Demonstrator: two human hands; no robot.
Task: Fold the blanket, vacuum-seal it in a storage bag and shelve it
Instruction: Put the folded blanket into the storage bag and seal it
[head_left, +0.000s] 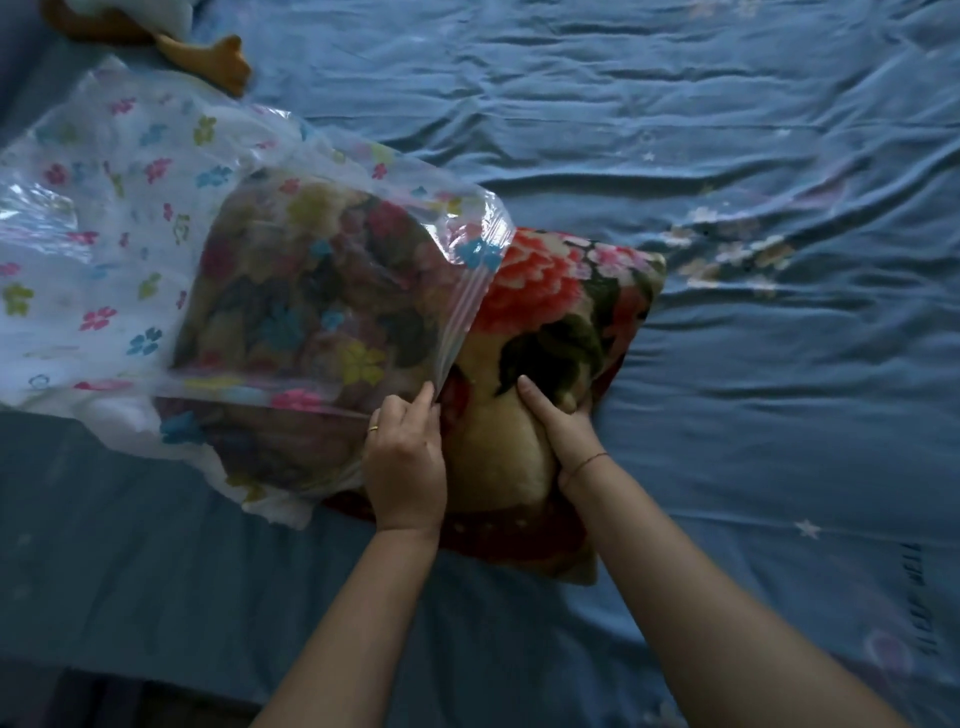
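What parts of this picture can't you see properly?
All in the head view:
1. The stuffed toy is cut off by the top edge; only an orange foot and some white show.
2. The storage bag runs past the left edge, so its far end is unseen.
3. The right hand has fingers buried in the blanket.
4. The writing on the bed sheet is too small and blurred to read.
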